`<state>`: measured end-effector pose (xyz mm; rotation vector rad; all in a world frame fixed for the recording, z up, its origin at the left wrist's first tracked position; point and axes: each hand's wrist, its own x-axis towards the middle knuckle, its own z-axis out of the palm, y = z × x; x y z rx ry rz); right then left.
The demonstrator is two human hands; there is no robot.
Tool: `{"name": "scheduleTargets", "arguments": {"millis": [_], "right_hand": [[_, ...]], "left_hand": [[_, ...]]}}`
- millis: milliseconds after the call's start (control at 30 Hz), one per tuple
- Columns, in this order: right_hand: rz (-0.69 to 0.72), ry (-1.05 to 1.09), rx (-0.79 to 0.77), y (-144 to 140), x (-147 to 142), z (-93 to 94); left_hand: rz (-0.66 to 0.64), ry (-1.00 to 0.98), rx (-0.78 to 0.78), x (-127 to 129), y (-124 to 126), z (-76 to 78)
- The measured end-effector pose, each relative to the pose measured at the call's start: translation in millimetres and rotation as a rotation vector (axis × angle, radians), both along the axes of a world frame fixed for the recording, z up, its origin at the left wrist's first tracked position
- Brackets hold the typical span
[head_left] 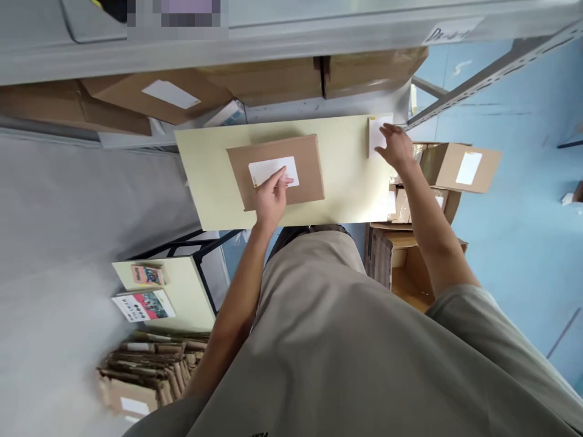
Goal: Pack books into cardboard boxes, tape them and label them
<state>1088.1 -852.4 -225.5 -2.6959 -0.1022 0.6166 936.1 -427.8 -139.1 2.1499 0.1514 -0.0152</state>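
Note:
A flat brown cardboard box (pixel 307 164) lies on a pale yellow tabletop (pixel 346 176). On its upper face is a white label (pixel 264 168). My left hand (pixel 272 197) is over this label, its fingers partly bent and nothing visibly held; the hand hides the label's lower middle. At the tabletop's far right corner lies a small stack of white labels (pixel 375 136). My right hand (pixel 396 145) reaches onto that stack, with thumb and forefinger apart at its right side.
Behind the tabletop, a grey metal shelf (pixel 282 45) holds several large cartons (pixel 268 82). Cartons (pixel 464 167) stand at right, above an open box (pixel 410 276). To the left are a lower table (pixel 189 291) with printed booklets (pixel 148 304) and a pile of flattened cardboard (pixel 155 364).

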Motion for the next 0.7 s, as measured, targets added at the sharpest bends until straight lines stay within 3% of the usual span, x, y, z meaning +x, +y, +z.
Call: {"name": "scheduleTargets", "arguments": {"millis": [133, 300, 533, 700], "right_hand": [[0.127, 0.04, -0.016, -3.3, 43.8, -13.4], [0.233, 0.087, -0.05, 0.9, 69.4, -25.1], [0.238, -0.019, 0.066, -0.5, 62.5, -33.9], [0.173, -0.087, 0.131, 1.5, 50.7, -22.2]], "left_hand": [[-0.259, 0.014, 0.051, 18.5, -60.8, 3.0], [-0.434, 0.036, 0.05, 34.6, -113.5, 0.7], [-0.512, 0.15, 0.099, 41.9, -147.2, -6.6], [-0.529, 0.19, 0.128, 52.1, -157.2, -9.7]]}}
